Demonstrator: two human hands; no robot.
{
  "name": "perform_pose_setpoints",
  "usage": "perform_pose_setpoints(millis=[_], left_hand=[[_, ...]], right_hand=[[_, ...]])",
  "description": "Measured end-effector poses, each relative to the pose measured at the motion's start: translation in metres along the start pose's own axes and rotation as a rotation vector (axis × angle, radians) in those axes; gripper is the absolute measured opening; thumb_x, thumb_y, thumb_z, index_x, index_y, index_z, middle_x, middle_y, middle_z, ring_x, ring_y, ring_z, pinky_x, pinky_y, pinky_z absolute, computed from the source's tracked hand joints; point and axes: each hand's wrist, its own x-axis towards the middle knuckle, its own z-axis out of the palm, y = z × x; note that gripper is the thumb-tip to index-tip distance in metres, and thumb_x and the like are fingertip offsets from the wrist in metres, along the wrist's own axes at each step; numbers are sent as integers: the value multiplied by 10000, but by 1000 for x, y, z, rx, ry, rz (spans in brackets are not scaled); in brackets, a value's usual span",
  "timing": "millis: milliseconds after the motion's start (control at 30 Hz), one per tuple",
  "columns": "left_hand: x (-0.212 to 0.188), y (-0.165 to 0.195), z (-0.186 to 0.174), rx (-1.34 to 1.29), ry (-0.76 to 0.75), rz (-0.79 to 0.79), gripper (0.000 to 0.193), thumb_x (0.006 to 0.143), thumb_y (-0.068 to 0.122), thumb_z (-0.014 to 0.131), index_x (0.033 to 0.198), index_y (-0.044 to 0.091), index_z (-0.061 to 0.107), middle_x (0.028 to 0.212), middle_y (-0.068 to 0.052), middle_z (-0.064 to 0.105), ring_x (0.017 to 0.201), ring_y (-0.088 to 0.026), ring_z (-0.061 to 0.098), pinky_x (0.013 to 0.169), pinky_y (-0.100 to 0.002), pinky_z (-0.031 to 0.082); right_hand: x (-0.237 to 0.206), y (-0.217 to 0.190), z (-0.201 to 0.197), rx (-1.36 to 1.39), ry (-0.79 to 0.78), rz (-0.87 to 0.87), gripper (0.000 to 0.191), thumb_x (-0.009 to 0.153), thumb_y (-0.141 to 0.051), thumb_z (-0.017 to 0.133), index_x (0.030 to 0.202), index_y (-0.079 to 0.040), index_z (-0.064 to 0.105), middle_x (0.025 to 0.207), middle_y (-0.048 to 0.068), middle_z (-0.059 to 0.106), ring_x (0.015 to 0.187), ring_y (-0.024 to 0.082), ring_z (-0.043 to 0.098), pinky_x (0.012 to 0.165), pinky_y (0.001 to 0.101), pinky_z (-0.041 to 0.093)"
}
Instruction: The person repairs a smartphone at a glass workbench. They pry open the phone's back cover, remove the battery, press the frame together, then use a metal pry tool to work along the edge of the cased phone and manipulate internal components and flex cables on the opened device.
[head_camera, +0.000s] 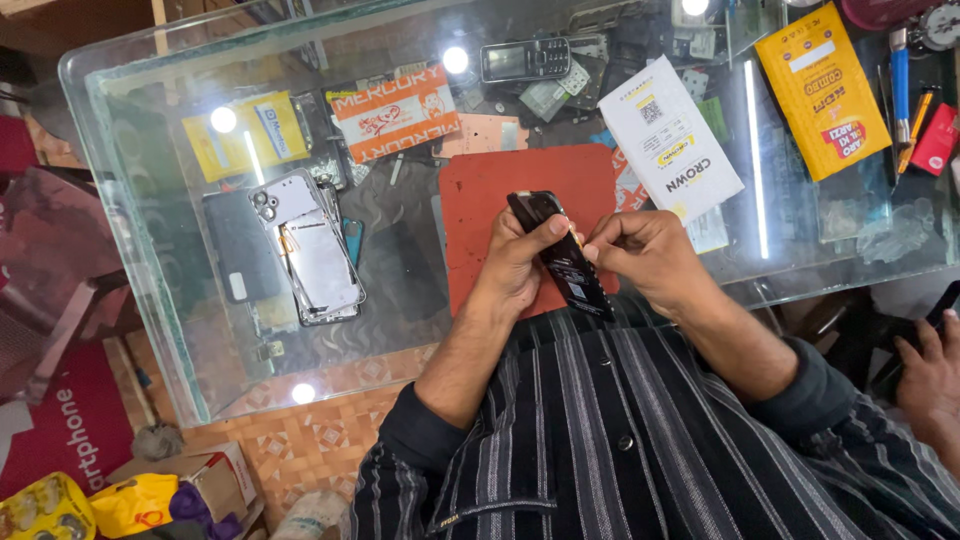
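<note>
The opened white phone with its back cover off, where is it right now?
The opened white phone lies on the glass table, left of the red mat and the left hand.

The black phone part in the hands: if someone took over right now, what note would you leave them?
Left hand: grips the black phone part from the side, thumb across its face.
Right hand: fingertips pinch at its right edge, by a small yellow bit.
The part is held tilted above the red mat on the glass table.
Done: an opened phone, back off, lies left of the mat.
Left: the part is not fitted anywhere yet; whether something is being peeled off it cannot be told.
Nearby: a white packet and a yellow packet to the right.
</note>
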Motion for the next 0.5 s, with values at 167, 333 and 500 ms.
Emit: perform_pose_setpoints(millis=[167, 333, 500], left_hand=[[0, 1, -2, -3, 2, -13, 252, 865, 139, 862, 955, 46, 645, 848, -74, 706, 773, -184, 712, 733, -341, 602], [1, 0, -3, 13, 30, -15, 252, 860, 135, 855, 968, 52, 643, 860, -67, 711, 777, -182, 717, 741, -335, 603], [1, 0, -5, 7, -7, -13, 232, 881, 137, 846, 952, 39, 648, 846, -70, 709, 771, -181, 714, 729, -331, 594]], right_hand=[[5, 2, -3, -27, -22, -3, 41, 866, 71, 721, 857, 32, 713, 824, 79, 727, 739, 118, 675, 687, 260, 548], [7, 3, -4, -65, -45, -39, 49, 862, 79, 722, 867, 31, 719, 867, 77, 729, 798, 110, 671, 750, 257, 548], [7, 6, -5, -86, -45, -79, 43, 890, 63, 722, 859, 35, 715, 857, 67, 717, 794, 92, 651, 739, 250, 539]])
